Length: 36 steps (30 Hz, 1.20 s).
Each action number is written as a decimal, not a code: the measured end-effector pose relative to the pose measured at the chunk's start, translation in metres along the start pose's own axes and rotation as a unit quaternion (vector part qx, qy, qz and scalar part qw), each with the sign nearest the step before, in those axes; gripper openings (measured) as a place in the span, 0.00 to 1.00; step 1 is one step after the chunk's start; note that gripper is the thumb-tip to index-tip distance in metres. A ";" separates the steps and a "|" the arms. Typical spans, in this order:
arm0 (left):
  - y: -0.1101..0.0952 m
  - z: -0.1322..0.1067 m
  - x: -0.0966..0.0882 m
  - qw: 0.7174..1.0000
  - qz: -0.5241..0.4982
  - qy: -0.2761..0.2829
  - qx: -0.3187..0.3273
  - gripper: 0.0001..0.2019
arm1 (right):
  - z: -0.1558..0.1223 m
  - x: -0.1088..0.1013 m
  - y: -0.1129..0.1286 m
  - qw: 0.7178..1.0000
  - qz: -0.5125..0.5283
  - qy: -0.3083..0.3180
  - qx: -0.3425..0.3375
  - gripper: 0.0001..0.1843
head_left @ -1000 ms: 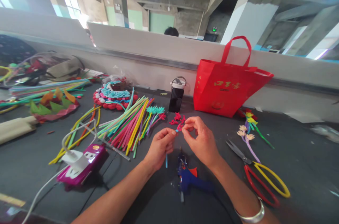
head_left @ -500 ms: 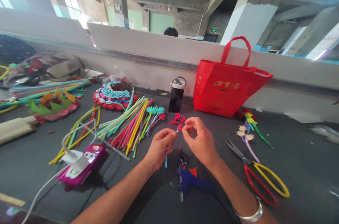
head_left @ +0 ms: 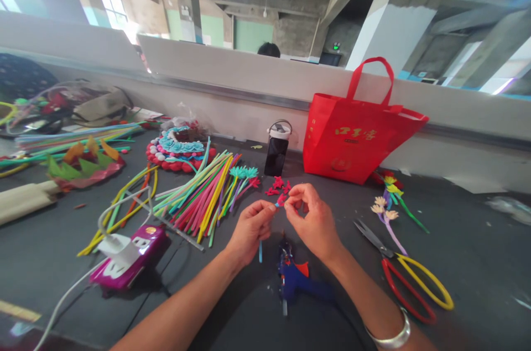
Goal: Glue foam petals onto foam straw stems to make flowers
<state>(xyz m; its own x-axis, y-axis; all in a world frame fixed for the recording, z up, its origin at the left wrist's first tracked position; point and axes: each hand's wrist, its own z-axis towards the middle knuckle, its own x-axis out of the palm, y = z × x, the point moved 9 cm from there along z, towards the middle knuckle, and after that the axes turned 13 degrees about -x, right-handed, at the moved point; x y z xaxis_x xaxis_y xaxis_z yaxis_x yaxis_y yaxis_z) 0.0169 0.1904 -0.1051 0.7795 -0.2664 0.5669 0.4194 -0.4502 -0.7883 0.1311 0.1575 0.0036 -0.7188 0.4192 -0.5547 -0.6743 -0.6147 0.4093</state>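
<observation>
My left hand pinches a thin light-blue stem that hangs down below its fingers. At the stem's top sits a small red flower piece, and my right hand is closed in a pinch on it. Both hands hover just above the dark table, directly over a blue glue gun. More small red pieces lie on the table just beyond my fingers.
A fan of coloured pipe cleaners lies to the left, scissors with red and yellow handles to the right. A red tote bag, a black bottle, a magenta power strip and finished flowers stand around.
</observation>
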 end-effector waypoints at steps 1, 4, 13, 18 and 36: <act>0.000 0.000 0.000 1.000 0.002 0.000 0.001 0.13 | 0.000 0.000 0.000 1.000 0.003 -0.001 0.001 0.08; 0.000 0.000 0.001 1.000 0.006 0.001 0.000 0.13 | 0.000 0.000 0.000 1.000 0.009 -0.004 0.007 0.08; 0.000 0.000 0.001 1.000 0.015 -0.002 -0.002 0.13 | -0.002 -0.001 -0.004 0.999 0.020 -0.012 0.023 0.08; 0.000 0.000 0.001 1.000 0.013 -0.003 -0.006 0.13 | -0.002 0.000 -0.005 0.999 0.028 -0.018 0.030 0.08; 0.002 0.002 -0.001 1.000 0.013 -0.006 -0.008 0.13 | -0.005 0.002 -0.011 0.998 0.024 -0.024 0.047 0.08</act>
<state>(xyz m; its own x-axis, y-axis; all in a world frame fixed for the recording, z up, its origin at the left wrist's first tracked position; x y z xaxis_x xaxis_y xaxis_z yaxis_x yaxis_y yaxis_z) 0.0178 0.1913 -0.1075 0.7961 -0.2679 0.5427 0.3909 -0.4569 -0.7990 0.1379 0.1617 -0.0056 -0.7564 0.4242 -0.4978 -0.6502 -0.5710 0.5013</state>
